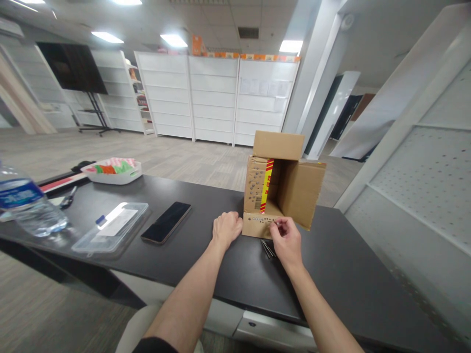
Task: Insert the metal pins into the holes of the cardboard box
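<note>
Tabletop (353, 274): dark, extends beneath both hands and to either side. Cardboard box (294, 191) stands on it just beyond the right hand (287, 240), mouth facing the wearer, flaps spread; lower flap (257, 226) hangs between the hands, dotted with small holes and metallic spots. Left hand (227, 229): fingers curled down into a loose fist beside the flap's left edge; cannot tell whether it grips that edge. Right hand: thumb and index finger brought together in a pinch at the flap's right part, apparently on a thin piece (274, 222), too small to identify.

Left of the left hand, nearest first: phone (167, 223), then clear plastic case (112, 230); bottle (31, 206) farther out. Slim metal rods (268, 249) lie on the tabletop just left of the right hand, below the flap.

Judgement: step in hand seems to be fine placing at a hole, piece not yet released. Next move calls for a steady flap, the piece lined up squarely, and light fingertip pressure.
</note>
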{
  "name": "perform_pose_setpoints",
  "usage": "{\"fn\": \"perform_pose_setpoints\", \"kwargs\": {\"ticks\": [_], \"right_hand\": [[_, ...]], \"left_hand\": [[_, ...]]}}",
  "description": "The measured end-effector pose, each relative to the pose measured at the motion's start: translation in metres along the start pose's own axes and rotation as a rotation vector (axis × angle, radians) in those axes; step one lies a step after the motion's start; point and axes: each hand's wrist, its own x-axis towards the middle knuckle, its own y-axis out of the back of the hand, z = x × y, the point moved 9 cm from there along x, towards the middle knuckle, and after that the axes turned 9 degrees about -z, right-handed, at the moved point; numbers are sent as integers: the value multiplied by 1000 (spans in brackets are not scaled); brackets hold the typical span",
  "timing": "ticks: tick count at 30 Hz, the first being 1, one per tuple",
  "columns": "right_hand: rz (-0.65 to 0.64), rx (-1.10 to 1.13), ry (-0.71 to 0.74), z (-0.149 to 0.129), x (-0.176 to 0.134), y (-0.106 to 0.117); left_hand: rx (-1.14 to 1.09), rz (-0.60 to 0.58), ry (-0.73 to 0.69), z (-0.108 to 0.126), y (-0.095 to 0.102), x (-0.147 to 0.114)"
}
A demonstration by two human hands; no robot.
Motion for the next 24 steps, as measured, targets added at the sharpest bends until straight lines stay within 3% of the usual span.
{"fn": "perform_pose_setpoints", "kwargs": {"ticks": [24], "right_hand": [[-80, 16, -14, 6, 2, -9]], "left_hand": [[1, 24, -3, 0, 2, 1]]}}
